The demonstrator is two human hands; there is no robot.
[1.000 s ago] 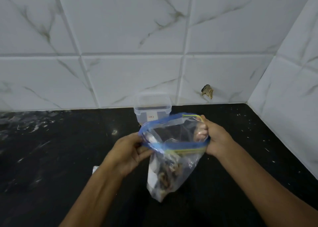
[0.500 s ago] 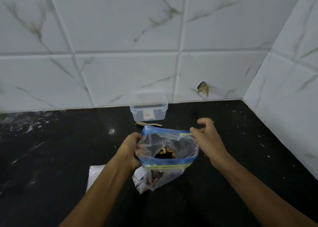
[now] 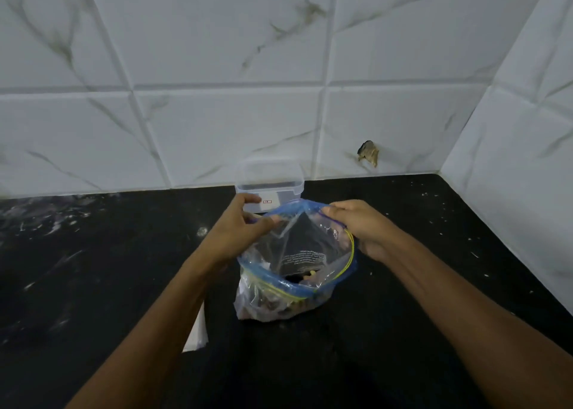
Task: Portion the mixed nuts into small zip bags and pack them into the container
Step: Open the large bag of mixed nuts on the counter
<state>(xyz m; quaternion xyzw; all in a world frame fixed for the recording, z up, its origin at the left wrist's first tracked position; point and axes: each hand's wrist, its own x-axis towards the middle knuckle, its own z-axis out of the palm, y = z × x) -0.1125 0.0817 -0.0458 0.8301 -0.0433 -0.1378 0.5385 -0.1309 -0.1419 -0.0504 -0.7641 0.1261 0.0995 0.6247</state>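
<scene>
**Both hands hold the nut bag open on the dark table**

A clear, crinkled plastic zip bag point(image 3: 294, 272) stands on the table point(image 3: 93, 269), its mouth spread into a wide oval. A blue band with a thin yellow-green line runs round the rim, and small white print shows on the inner wall. Mixed nuts point(image 3: 307, 278), brown with a pale piece or two, lie in the bottom. The left hand point(image 3: 238, 228) pinches the far left of the rim in a closed grip; the right hand point(image 3: 356, 225) grips the far right of the rim, fingers curled over the band.

Just behind the bag, against the wall, sits a clear rectangular plastic container point(image 3: 269, 185) with rounded corners and a small label. A flat white bag point(image 3: 198, 331) lies beside the left forearm.

The table is glossy black stone, flecked with white specks. The wall point(image 3: 217, 67) is large white tiles with grey-brown veining, meeting in a corner on the right; one tile has a chipped hole point(image 3: 368, 152).
</scene>
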